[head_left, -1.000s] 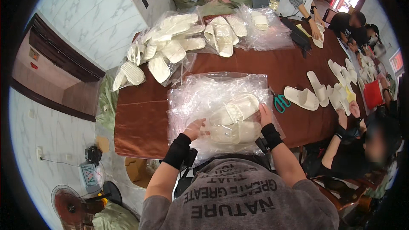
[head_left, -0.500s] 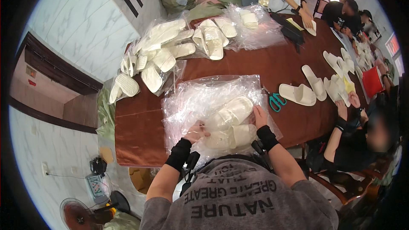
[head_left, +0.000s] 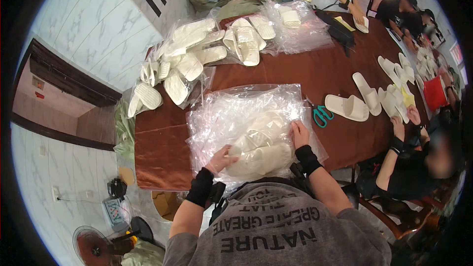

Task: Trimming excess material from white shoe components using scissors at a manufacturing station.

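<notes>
In front of me a pair of off-white slippers (head_left: 263, 149) lies inside a clear plastic bag (head_left: 246, 129), on top of a stack of clear bags (head_left: 209, 113). At the bag's near left side is my left hand (head_left: 220, 159), its fingers bent and closed on the film beside the slippers. My right hand (head_left: 299, 134) pinches the plastic at the right edge, close to the slippers. Glare on the film blurs the slippers' outlines. Right of the stack lie teal-handled scissors (head_left: 322, 116).
Bagged slippers (head_left: 189, 66) heap at the table's far left, with more clear bags (head_left: 300, 34) at the back. Loose slippers (head_left: 347, 107) lie on the right by a co-worker's hands (head_left: 406, 118). Another person's hand (head_left: 357, 15) holds a slipper at the far side. A brown cloth (head_left: 162, 143) covers the table.
The slippers now lie deeper inside the bag, nearer me and covered by film. My left hand has come out from under the plastic to its left side; my right hand stays at the right edge.
</notes>
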